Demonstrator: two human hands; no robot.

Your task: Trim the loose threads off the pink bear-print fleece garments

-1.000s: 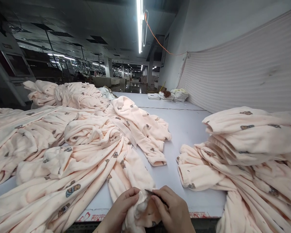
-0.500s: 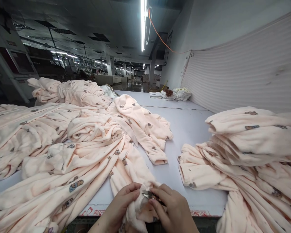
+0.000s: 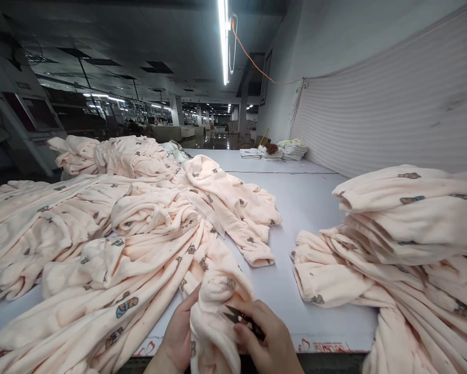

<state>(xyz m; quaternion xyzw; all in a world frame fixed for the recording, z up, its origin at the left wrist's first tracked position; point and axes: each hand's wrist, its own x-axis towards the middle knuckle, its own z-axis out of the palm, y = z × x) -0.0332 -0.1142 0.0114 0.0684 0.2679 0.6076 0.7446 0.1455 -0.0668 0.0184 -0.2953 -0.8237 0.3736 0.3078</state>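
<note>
Near the table's front edge, my left hand (image 3: 177,330) grips a bunched part of a pale peach fleece garment (image 3: 213,317) printed with small bears. My right hand (image 3: 270,337) is closed around a pair of small dark thread snips (image 3: 243,318). Their blades point left and rest close to the fleece; whether they touch it I cannot tell. The held part runs up into a larger spread of the same garment (image 3: 159,259) on the table. Folds of cloth hide the fingertips of my left hand.
More peach garments (image 3: 135,156) are heaped at the far left. A folded stack (image 3: 408,208) rises on the right, its sleeves hanging over the front edge. Papers or labels (image 3: 272,150) lie at the white table's (image 3: 307,202) back, beside a wall covered by striped cloth (image 3: 389,114).
The fleece between my hands has been turned and bunched into a taller fold. My left hand has moved left and down, and the snips have shifted slightly down, away from my left fingers.
</note>
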